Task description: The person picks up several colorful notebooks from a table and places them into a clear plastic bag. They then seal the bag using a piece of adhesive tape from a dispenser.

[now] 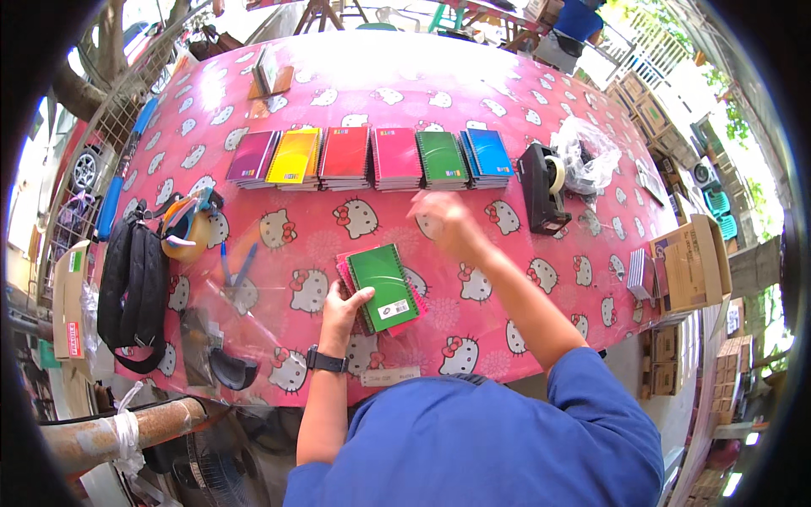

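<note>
Pink cartoon-cat tablecloth outdoors; six stacks of spiral notebooks lined up beyond a small green-topped notebook pile, apparently partly gathered; left hand flat, steadying it; right hand blurred above, grip unclear

A bench covered with a pink cartoon-cat oilcloth carries a row of spiral notebook stacks along its far half: purple, yellow, red, magenta, green and blue. Just right of the blue stack stands a black tape dispenser, with a crumpled clear plastic bag beside it. At the right edge sits an open brown cardboard box next to a small stack of pale notebooks. On the left lie a black bag, an orange tape roll and two blue pens.
</note>
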Action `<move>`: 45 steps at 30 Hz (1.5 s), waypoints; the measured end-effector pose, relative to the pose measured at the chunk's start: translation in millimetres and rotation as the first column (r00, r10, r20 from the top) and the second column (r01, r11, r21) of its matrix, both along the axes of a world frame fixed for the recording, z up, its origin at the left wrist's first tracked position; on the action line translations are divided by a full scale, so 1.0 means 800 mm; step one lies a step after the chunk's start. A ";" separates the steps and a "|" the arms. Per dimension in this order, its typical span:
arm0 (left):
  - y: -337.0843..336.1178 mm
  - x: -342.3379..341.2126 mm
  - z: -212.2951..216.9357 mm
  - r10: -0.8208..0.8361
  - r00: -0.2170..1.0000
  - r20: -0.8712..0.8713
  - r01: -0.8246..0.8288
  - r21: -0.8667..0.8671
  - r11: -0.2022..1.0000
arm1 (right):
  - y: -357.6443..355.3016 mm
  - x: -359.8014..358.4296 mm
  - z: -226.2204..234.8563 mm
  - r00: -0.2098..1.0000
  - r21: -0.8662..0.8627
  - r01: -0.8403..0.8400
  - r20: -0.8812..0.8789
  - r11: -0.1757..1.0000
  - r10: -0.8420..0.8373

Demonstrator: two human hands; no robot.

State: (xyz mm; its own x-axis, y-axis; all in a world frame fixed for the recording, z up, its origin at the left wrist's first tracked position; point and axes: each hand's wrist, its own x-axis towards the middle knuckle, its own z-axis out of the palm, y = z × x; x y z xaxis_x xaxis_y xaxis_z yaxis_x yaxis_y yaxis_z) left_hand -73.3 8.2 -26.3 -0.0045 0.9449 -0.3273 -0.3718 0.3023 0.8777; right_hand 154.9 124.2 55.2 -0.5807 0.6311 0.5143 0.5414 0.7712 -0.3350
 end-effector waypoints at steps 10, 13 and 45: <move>0.001 0.008 0.002 -0.056 0.998 -0.032 0.056 0.001 0.998 | 0.181 0.227 -0.051 0.490 -0.308 0.859 0.256 0.410 -0.834; 0.004 0.011 0.001 -0.073 0.997 -0.001 0.073 0.025 0.997 | 0.171 0.220 -0.034 0.492 -0.315 0.829 0.018 0.462 -0.871; -0.043 0.059 0.044 0.003 0.992 -0.123 0.065 0.541 0.838 | -0.159 -0.013 -0.042 0.618 -0.619 -0.528 -0.750 0.581 -0.238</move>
State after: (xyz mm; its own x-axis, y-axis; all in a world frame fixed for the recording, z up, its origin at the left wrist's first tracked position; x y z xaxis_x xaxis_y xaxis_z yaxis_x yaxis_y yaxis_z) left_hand -26.3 -26.2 9.0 0.0221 0.9706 0.2398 -0.2572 -0.2263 0.9395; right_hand 144.4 -3.1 21.4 -0.3924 0.9050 0.1645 -0.2680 0.0586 -0.9616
